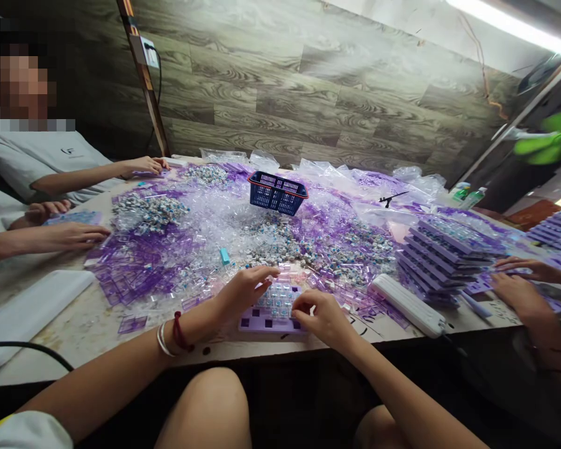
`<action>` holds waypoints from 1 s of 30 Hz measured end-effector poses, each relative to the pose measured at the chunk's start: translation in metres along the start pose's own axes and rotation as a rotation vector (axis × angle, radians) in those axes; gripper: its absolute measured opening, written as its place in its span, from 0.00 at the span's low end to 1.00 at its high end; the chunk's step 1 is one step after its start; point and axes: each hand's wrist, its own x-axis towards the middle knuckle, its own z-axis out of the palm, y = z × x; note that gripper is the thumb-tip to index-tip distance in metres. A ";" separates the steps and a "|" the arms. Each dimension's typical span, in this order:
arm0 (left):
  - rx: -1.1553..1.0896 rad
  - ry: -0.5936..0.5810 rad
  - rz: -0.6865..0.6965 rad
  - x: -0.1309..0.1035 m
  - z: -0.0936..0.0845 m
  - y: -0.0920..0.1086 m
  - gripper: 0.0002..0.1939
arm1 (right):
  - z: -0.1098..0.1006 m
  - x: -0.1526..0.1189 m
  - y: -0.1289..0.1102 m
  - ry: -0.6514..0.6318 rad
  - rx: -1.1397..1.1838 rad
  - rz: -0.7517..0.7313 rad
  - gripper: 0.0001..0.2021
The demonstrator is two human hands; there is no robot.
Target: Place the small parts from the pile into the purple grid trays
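Note:
A light purple plate (255, 325) with square openings lies at the table's front edge before me. Clear caps with blue parts beneath (279, 300) fill its middle and upper rows. My left hand (247, 292) reaches over the plate's upper left, fingers stretched and thumb apart, with nothing visible in it. At the plate's right side, my right hand (325, 319) has thumb and index finger brought together by the caps. What sits between those fingertips is too small to make out.
Heaps of small white-and-blue parts (149, 212) and purple clear pieces (143, 262) cover the table. A dark blue basket (278, 194) stands behind. Stacked purple plates (430, 262) and a white power strip (406, 305) lie right. Co-workers' hands (77, 236) work on both sides.

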 end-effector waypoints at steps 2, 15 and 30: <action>0.015 0.027 0.062 0.000 0.000 0.000 0.11 | 0.000 0.000 0.000 -0.018 -0.012 0.016 0.07; -0.076 0.005 0.260 -0.001 0.004 0.015 0.08 | 0.000 0.000 -0.007 0.095 -0.076 -0.078 0.05; -0.054 -0.064 0.248 -0.002 0.007 0.010 0.10 | -0.002 0.001 0.000 -0.036 0.015 0.049 0.06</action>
